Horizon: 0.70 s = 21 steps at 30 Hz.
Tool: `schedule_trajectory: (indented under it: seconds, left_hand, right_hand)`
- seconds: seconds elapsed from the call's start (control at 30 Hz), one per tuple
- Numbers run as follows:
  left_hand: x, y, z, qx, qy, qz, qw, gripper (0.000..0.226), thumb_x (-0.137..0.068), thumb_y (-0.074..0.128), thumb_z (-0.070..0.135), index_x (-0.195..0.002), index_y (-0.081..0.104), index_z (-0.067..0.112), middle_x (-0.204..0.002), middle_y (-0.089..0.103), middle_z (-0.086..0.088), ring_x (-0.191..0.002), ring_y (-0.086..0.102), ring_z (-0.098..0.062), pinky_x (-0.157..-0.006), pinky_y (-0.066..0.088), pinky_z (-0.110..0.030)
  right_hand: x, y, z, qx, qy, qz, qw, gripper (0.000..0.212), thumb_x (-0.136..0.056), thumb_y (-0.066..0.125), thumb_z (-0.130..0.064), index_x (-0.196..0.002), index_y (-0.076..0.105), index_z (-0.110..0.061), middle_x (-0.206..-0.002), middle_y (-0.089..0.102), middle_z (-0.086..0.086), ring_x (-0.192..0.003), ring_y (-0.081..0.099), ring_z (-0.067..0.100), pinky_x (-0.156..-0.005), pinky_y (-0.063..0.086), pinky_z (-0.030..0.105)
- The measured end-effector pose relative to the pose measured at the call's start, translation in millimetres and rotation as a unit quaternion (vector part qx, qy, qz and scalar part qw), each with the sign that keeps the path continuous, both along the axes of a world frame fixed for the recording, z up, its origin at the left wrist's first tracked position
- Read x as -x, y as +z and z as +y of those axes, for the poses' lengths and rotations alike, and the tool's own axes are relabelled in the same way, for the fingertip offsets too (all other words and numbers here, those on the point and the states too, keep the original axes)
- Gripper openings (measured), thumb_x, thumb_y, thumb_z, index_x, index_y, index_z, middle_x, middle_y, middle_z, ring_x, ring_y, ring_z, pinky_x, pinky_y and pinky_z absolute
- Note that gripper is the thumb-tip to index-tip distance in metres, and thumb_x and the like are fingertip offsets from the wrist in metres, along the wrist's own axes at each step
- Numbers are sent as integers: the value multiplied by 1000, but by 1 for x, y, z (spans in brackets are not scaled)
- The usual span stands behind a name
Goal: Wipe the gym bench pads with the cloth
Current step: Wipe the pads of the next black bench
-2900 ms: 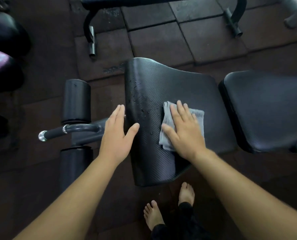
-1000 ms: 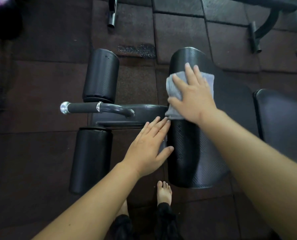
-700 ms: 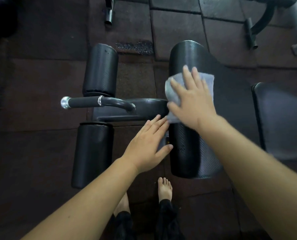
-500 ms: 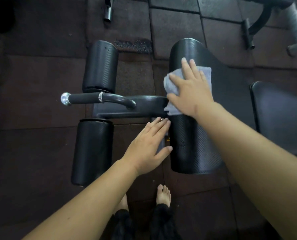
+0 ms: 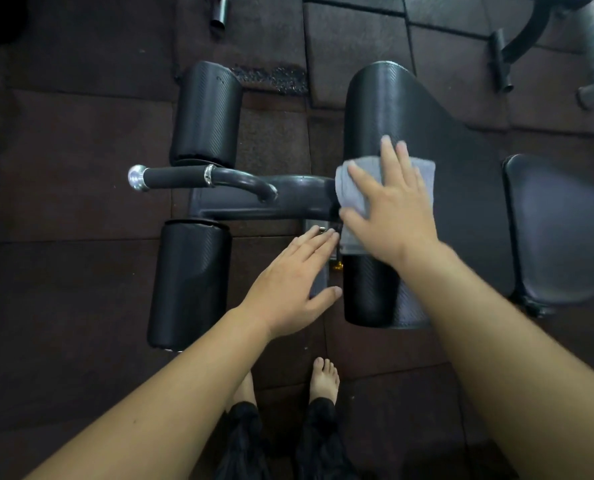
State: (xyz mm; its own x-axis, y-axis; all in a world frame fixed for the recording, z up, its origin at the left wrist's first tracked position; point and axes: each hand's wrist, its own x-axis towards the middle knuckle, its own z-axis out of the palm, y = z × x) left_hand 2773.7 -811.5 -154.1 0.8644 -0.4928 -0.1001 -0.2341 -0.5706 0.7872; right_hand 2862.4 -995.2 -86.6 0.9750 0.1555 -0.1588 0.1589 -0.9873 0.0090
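On the seat pad [image 5: 392, 109] lies one grey cloth [image 5: 352, 195], pressed flat under the right hand [image 5: 392, 216], fingers spread. The left hand [image 5: 288, 282], fingers straight, reaches the frame [image 5: 240, 206] beside it. One far roller [image 5: 205, 116] and one near roller [image 5: 189, 282] flank one handle [image 5: 177, 176]; one back pad [image 5: 558, 230] sits right.

The black vinyl seat pad [image 5: 427, 126] of the bench has a fine woven texture, like carbon fibre, with a dull sheen on its rounded front edge. The folded terry cloth [image 5: 352, 188] on it is plain pale grey. The far cylindrical roller pad [image 5: 205, 112] and the near cylindrical roller pad [image 5: 188, 282] are black with the same fine weave. The curved metal frame tube [image 5: 254, 206] is dark grey. The foam handle grip [image 5: 174, 176] is matt black, and its round end cap [image 5: 136, 177] is bright chrome. A small fitting [image 5: 338, 267] by the frame is brass-yellow. The square rubber floor tiles [image 5: 80, 168] are dark reddish brown with black seams.
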Motion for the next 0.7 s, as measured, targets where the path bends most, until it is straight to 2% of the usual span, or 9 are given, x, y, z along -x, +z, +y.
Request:
schedule_trajectory:
  seconds: [0.1,0.2,0.3,0.43,0.53,0.6,0.7]
  left_hand:
    - [0,0,-4,0,3,-3,1000,81,-99,56,49,-165,19,20,-171,20,5,-159,1,-6,-129,11,-32]
    - [3,2,-6,2,4,-4,1000,81,-98,61,45,-164,22,18,-171,20,7,-158,-1,-3,-129,11,-30]
    - [8,4,-6,-6,-23,-8,1000,85,-95,61,47,-165,21,21,-172,17,10,-158,-2,-2,-129,12,-31]
    - [13,4,-9,-25,-31,1,999,92,-95,62,56,-165,14,21,-172,11,11,-157,-8,0,-128,8,-27]
    - [14,4,-12,-38,-34,3,999,94,-95,61,58,-166,9,22,-173,7,10,-156,-10,1,-128,5,-27]
    - [17,4,-13,-36,-31,8,999,94,-95,60,57,-166,11,21,-173,8,10,-156,-10,1,-128,6,-27]
    - [17,6,-13,-31,-14,2,999,94,-92,58,59,-166,15,19,-173,12,8,-158,-4,-1,-129,11,-31]
  right_hand:
    - [-6,0,1,8,-3,6,1000,73,-95,57,-49,-160,33,-29,-172,-2,14,-158,-5,34,-126,8,52]
    - [67,-1,-8,-24,20,-26,999,75,-92,61,-48,-159,37,-26,-172,5,15,-158,0,35,-126,12,54]
    - [126,-1,-16,-44,23,-9,999,71,-94,59,-48,-158,38,-28,-172,5,10,-159,-2,30,-128,7,49]
    - [65,-5,-21,-82,26,-30,996,61,-95,51,-47,-152,49,-27,-170,15,15,-158,9,35,-125,19,55]
    - [9,-8,-17,-62,4,-25,998,62,-96,52,-48,-155,44,-28,-171,11,16,-158,6,36,-126,14,53]
    - [24,-9,-19,-64,6,-26,998,67,-97,53,-50,-158,38,-28,-172,8,15,-158,3,35,-127,11,52]
    - [96,-5,-29,-119,6,-26,993,71,-96,50,-54,-161,32,-30,-173,4,9,-159,-4,29,-128,7,50]
